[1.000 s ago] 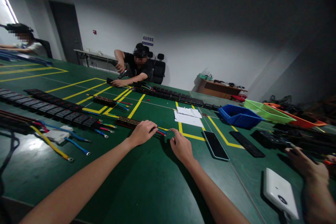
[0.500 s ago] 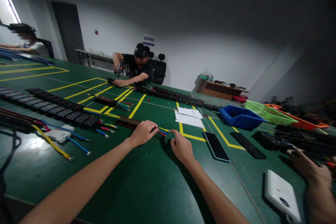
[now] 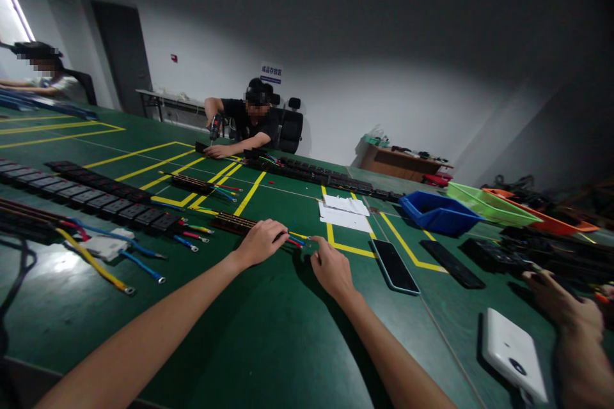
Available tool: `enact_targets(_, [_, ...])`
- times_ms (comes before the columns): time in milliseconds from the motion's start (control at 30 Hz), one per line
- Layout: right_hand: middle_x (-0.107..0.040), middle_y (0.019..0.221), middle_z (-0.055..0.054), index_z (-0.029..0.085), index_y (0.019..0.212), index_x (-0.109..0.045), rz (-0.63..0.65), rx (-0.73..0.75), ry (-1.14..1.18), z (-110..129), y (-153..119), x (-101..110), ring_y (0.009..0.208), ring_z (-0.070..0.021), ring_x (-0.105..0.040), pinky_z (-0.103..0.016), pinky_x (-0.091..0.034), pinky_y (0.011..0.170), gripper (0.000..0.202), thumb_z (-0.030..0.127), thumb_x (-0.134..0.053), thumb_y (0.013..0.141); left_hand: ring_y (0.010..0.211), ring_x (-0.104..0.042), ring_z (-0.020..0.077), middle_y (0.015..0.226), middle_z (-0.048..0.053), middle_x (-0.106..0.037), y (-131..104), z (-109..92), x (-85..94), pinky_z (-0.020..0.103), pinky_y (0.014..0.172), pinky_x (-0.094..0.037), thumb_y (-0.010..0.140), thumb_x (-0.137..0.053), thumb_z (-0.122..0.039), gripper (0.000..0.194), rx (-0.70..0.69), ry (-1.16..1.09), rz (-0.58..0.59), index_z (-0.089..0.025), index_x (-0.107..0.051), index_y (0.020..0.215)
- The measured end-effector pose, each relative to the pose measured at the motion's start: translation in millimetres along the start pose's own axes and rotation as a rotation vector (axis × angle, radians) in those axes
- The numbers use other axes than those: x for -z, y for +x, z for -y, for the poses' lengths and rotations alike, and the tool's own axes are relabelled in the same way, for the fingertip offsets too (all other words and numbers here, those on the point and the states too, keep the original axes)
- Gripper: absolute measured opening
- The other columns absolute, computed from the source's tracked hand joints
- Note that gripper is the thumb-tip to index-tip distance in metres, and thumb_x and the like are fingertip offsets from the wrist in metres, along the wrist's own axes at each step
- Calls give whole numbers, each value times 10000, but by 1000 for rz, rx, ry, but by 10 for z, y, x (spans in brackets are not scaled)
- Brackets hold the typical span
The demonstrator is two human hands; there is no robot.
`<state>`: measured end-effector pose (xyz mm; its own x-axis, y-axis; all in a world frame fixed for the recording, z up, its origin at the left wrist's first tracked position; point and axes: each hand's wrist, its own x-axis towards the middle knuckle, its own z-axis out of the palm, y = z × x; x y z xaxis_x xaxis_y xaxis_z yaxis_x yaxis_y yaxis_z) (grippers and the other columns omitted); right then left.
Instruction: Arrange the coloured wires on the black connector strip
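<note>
My left hand (image 3: 261, 241) is closed over the right end of a dark strip (image 3: 230, 223), where its coloured wires come out. Red, blue and yellow wires (image 3: 296, 241) run from under those fingers toward my right hand (image 3: 330, 266). The fingers of my right hand are curled together at the wire tips with their ring terminals; what exactly they pinch is too small to tell. A second wired strip (image 3: 192, 184) lies farther back on the green table (image 3: 268, 332).
White papers (image 3: 345, 214), a phone (image 3: 396, 266), a black slab (image 3: 452, 264) and a white device (image 3: 514, 354) lie to the right, near another person's hand (image 3: 561, 300). Blue (image 3: 439, 214) and green bins (image 3: 494, 204) stand behind. Long black module rows (image 3: 110, 201) lie left. Across the table, a person holds a drill (image 3: 215, 128).
The view has shifted very slightly. Both my hands keep nearly the same place and pose at the strip and its wires. The drill across the table is a little more upright.
</note>
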<state>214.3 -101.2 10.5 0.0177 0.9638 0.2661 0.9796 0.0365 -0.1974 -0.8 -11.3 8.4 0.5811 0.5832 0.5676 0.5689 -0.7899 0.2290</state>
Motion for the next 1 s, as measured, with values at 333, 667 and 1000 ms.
enact_targets(333, [-723, 1120, -39, 299, 1376, -516, 73, 4, -45, 0, 12, -16, 905, -200, -695, -268, -430, 710, 413, 242, -441, 974, 998, -639, 216, 1054, 60, -718, 0, -3, -2, 376, 904, -480, 1014, -492, -323, 213, -1, 5, -3, -199, -660, 1058])
enact_targets(667, [-707, 1126, -27, 302, 1301, -591, -13, 27, 1, -10, -11, 4, 898, -169, -680, -245, -441, 732, 368, 228, -449, 970, 1003, -640, 215, 1052, 57, -720, 5, -2, -3, 373, 905, -482, 1005, -510, -313, 191, 0, 5, -6, -204, -661, 1046])
enact_targets(1000, [-716, 1138, -16, 288, 1224, -652, 9, 68, 57, -17, -7, 0, 961, -169, -675, -237, -451, 810, 336, 214, -447, 968, 1016, -635, 215, 1066, 55, -718, 1, -1, -4, 376, 918, -474, 1013, -500, -319, 203, -1, -2, -3, -203, -660, 1060])
